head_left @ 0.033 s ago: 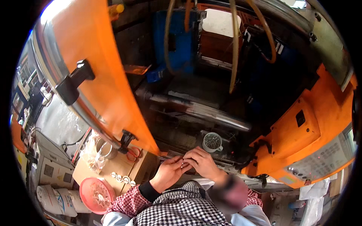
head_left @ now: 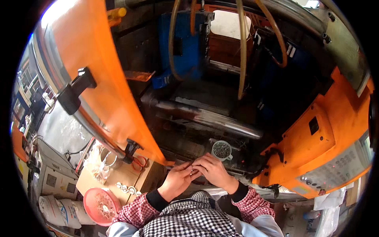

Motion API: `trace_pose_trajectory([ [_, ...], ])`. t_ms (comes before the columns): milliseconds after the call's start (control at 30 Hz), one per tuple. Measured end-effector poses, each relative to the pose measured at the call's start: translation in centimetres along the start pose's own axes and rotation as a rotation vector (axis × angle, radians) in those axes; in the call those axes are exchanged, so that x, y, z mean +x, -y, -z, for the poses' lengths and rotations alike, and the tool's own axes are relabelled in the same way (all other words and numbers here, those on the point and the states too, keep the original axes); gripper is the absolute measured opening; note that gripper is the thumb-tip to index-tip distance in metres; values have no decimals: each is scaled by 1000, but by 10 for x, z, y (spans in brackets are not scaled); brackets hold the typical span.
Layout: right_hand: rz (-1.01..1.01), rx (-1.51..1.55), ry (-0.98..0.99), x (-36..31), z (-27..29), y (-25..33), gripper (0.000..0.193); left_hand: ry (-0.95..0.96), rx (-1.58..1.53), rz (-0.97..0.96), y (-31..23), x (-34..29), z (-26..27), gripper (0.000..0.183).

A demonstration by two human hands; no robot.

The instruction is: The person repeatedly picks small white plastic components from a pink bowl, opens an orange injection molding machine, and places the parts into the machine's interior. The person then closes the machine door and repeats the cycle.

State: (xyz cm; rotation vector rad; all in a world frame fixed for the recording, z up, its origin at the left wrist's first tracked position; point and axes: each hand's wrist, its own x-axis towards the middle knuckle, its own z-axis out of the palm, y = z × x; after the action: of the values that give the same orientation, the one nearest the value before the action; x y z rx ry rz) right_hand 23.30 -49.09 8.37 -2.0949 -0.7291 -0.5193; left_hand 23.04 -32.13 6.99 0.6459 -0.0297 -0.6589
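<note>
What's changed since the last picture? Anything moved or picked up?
Nothing visibly picked up or let go. The orange door and hanging hoses appear slightly further left, perhaps from head movement. The left hand and right hand stay together, same pose; the mug and pink basin stayed put.

Glare atop orange door (head_left: 112,98), fisheye-bent edges

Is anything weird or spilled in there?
Nothing looks clearly spilled. One slightly odd thing: a cup with a handle, like a drinking mug, holds small dark pieces and stands in the grimy machine, just beyond the right hand. Dark corners could hide more.
</note>
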Motion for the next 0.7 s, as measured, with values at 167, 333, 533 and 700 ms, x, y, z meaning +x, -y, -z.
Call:
trace_pose_trajectory([
  [167, -84, 93, -295, 56, 27, -47, 3, 29, 28, -117, -18, 50, -19, 34],
  [333, -104, 398, -704, 173, 31, -147, 12, -52, 51, -157, -23, 67, -20, 37],
  [533, -401, 72, -826, 283, 40, -258, 13, -174, 89, -179, -29, 71, -23, 32],
  [700, -294, -136, -845, 323, 42, -300, 21, -209, 173, -165, -36, 74, -28, 31],
])
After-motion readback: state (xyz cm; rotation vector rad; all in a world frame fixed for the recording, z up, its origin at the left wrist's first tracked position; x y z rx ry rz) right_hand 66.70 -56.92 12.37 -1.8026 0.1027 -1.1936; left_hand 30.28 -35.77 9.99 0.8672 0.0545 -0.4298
